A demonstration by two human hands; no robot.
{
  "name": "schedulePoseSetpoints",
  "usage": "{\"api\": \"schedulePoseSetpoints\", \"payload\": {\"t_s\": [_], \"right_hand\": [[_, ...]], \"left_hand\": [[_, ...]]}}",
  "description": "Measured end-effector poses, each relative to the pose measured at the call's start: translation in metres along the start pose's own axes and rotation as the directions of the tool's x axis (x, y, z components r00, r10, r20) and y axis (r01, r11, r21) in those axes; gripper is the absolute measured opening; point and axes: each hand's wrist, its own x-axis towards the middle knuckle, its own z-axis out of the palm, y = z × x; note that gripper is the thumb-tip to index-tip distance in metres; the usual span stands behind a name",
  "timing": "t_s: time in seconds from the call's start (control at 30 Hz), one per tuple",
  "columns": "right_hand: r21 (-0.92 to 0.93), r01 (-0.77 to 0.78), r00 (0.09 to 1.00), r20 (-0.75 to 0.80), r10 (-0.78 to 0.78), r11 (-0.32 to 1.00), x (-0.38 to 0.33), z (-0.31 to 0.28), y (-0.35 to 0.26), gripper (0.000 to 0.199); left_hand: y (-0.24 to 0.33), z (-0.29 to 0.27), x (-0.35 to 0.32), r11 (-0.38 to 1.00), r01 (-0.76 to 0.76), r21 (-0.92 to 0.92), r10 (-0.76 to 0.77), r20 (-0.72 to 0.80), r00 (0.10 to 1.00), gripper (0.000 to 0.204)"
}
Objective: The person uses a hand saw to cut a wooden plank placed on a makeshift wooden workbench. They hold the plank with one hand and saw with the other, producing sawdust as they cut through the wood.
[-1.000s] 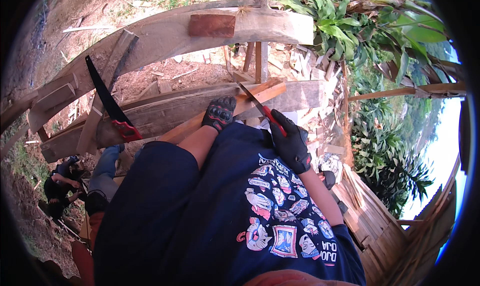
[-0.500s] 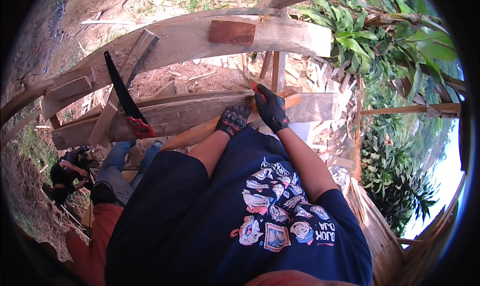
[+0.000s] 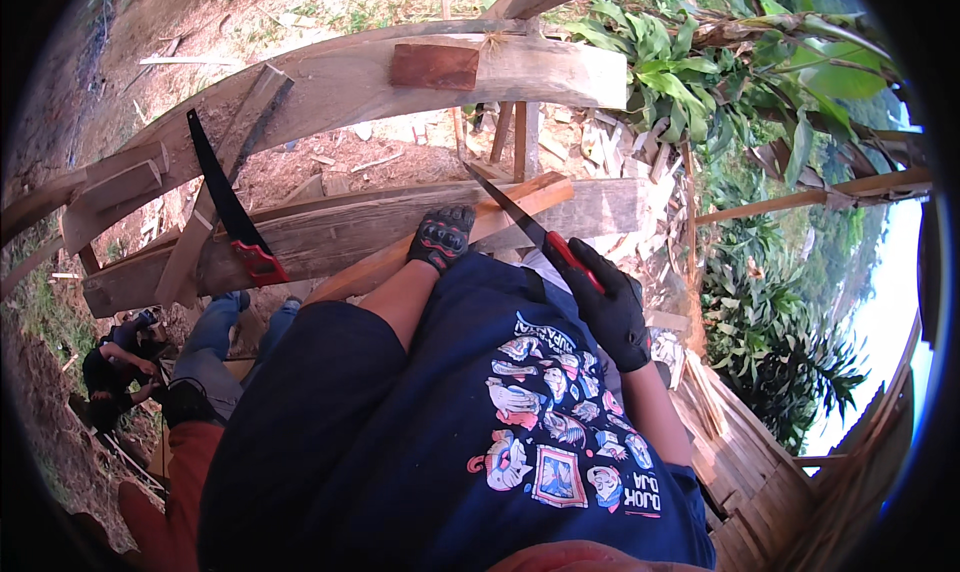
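Note:
My left hand [image 3: 440,237], in a black and red glove, presses down on a slim reddish wooden strip [image 3: 520,200] that lies slanted across a thick grey beam [image 3: 340,234]. My right hand [image 3: 607,307], in a black glove, grips the red handle of a handsaw [image 3: 545,240]. Its dark blade points up and left, with the tip resting on the strip just right of my left hand. My dark blue printed shirt fills the lower middle.
A second saw [image 3: 232,217] with a black blade and red handle leans on the beam at left. A higher curved beam [image 3: 330,82] carries a red-brown block [image 3: 433,65]. A person in jeans [image 3: 215,337] stands below left, another crouches [image 3: 115,362]. Green foliage [image 3: 740,92] and stacked planks [image 3: 745,452] at right.
My right hand has pulled the saw back down and right, away from my left hand, after pushing it forward half a second ago. My left hand stays on the strip.

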Motion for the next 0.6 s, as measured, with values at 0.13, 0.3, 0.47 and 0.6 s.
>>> {"api": "schedulePoseSetpoints", "payload": {"t_s": [0.13,0.3,0.47,0.6], "right_hand": [[-0.067,0.088,0.995,-0.031,-0.090,0.994,-0.053,-0.016,0.007,0.045],[-0.119,0.020,1.000,0.002,-0.020,0.993,-0.091,-0.038,-0.019,0.047],[-0.032,0.203,0.971,-0.119,-0.206,0.979,-0.055,0.004,0.019,0.045],[-0.151,0.227,0.956,-0.156,-0.250,0.962,-0.032,-0.012,-0.006,0.039]], "left_hand": [[-0.009,0.023,0.002,0.999,-0.047,0.024,0.049,-0.083,0.995,0.047],[-0.003,0.019,0.002,0.998,-0.042,0.040,0.045,-0.092,0.995,0.049],[0.000,0.017,0.005,0.998,-0.044,0.037,0.047,-0.087,0.995,0.050],[-0.004,0.020,0.000,0.998,-0.040,0.046,0.045,-0.102,0.994,0.052]]}}
